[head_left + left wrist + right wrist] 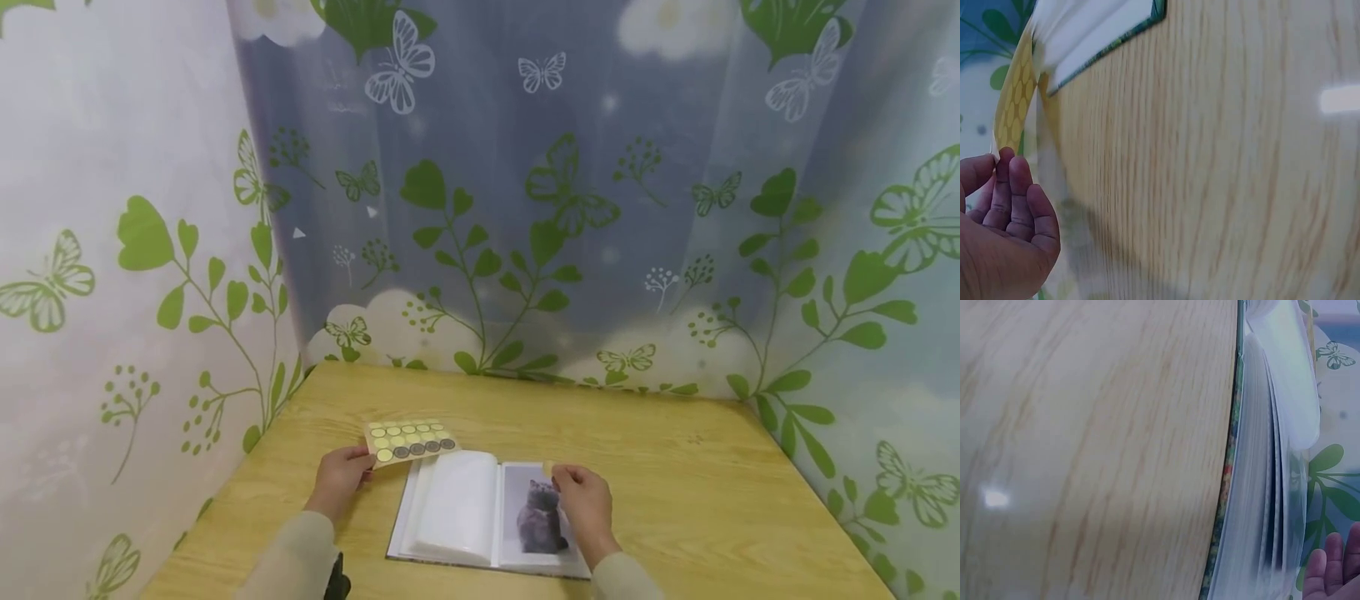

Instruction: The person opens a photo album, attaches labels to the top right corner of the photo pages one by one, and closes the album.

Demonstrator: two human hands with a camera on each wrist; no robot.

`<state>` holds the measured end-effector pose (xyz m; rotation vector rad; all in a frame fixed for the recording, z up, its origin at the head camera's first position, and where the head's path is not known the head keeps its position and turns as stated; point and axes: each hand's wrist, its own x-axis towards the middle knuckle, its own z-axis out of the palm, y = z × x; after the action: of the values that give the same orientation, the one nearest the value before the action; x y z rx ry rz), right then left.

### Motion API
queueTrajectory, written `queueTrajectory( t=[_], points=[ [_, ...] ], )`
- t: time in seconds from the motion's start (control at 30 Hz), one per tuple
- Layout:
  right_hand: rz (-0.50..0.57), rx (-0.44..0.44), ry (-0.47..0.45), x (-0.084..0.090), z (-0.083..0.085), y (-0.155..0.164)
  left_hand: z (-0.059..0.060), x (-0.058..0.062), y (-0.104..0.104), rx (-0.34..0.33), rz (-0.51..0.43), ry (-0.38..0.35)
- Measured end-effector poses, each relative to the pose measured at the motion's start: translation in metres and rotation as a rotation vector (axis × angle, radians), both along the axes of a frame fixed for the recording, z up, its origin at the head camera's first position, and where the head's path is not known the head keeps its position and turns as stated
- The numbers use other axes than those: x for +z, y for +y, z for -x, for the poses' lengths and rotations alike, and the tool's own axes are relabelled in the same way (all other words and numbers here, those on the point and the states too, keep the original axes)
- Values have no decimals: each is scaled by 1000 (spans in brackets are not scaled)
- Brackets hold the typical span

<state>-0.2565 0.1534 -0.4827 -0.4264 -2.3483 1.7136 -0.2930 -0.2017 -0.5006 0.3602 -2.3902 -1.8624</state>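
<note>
An open photo album [457,508] lies on the wooden table [675,467], with a grey cat photo [540,521] in its right page. My left hand [352,471] pinches a sheet of round yellow stickers [408,440] by its near corner, just left of the album's top edge. In the left wrist view the sticker sheet [1013,94] curves up from the left hand [1004,212]. My right hand [570,483] pinches a small yellow sticker [548,468] over the top edge of the cat photo. The right wrist view shows the album's page edges [1266,487] and only the fingertips [1335,562].
Curtains printed with green leaves and butterflies [525,208] close in the table on the left, back and right. Bare wood [712,517] stretches right of the album and behind it.
</note>
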Motion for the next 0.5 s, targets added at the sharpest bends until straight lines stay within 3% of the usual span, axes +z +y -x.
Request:
queueTrajectory(
  t=[0.17, 0.3, 0.5],
  points=[
    [5, -7, 5, -1, 1, 1, -4, 1, -13, 34, 41, -10],
    [-9, -8, 12, -1, 2, 3, -8, 6, -19, 62, 160, -29],
    [-53, 3, 30, -1, 0, 7, -11, 12, -13, 69, 265, -37]
  ],
)
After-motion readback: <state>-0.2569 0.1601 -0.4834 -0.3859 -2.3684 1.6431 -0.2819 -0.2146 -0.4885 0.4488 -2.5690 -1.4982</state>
